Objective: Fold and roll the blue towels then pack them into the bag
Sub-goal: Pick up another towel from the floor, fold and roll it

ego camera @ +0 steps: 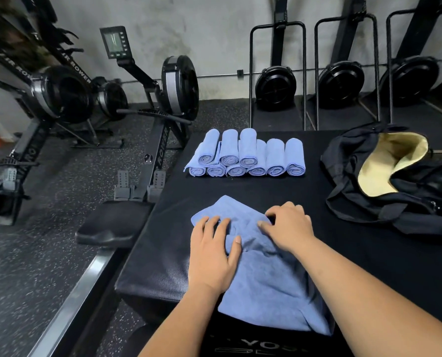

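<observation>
Blue napped towel [266, 284], softly rumpled

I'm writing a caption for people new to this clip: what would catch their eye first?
The neat stack of rolled towels at the far end of the mat, bright blue on black. Nearer, the left hand presses a loose towel while the right hand grips its fold; an open bag with yellow lining lies at right.
</observation>
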The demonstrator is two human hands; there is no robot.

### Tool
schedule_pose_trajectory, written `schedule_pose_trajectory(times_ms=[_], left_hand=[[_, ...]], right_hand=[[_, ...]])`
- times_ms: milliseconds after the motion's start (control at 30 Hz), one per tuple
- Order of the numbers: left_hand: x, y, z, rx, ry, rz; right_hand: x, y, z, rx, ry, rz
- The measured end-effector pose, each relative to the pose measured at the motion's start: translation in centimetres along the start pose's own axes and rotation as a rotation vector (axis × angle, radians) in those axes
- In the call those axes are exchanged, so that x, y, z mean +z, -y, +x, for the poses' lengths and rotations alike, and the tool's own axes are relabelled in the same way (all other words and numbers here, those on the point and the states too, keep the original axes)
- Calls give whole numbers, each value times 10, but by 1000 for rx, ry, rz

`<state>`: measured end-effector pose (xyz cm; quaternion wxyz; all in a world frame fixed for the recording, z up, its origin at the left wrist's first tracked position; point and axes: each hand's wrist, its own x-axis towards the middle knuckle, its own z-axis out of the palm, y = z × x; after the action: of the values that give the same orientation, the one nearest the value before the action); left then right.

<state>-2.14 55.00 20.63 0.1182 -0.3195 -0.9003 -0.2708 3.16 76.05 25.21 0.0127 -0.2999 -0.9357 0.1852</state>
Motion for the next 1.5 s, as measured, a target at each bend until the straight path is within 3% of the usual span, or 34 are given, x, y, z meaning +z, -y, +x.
schedule_pose_trajectory(times_ms=[100,233,267,333,400,433,667,767,867,933,1167,1333,1500], left_hand=[[-2,0,2,19,-8,-26],[-5,-1,3,72,-1,-8],[-5,-1,2,80,11,-5],[-5,-1,2,98,24,-14],[-6,0,3,105,31,-34],[-6,0,3,106,38,-43],[-5,-1,3,230,151,3],[-4,1,3,279,207,15],[-2,1,2,289,146,0],[-1,0,1,289,96,-28],[-8,-5,-1,264,79,-48],[-12,-8,-4,269,50,-81],[-15,-3,-4,156,32,-170]], right_hand=[[-5,14,4,-66,-50,86],[-22,15,3,-228,-713,282],[-22,11,0,-303,-739,228],[-12,-2,-5,-422,-525,30],[6,-17,-11,-410,-261,-81],[13,-25,-13,-396,-214,-62],[27,-31,-38,-498,-449,65],[25,-30,-39,-236,-507,130],[19,-34,-32,138,-447,140],[13,-35,-27,247,-361,86],[-12,-29,-6,98,-321,107],[-10,-29,-11,179,-219,-113],[16,-36,-28,-106,-407,-48]])
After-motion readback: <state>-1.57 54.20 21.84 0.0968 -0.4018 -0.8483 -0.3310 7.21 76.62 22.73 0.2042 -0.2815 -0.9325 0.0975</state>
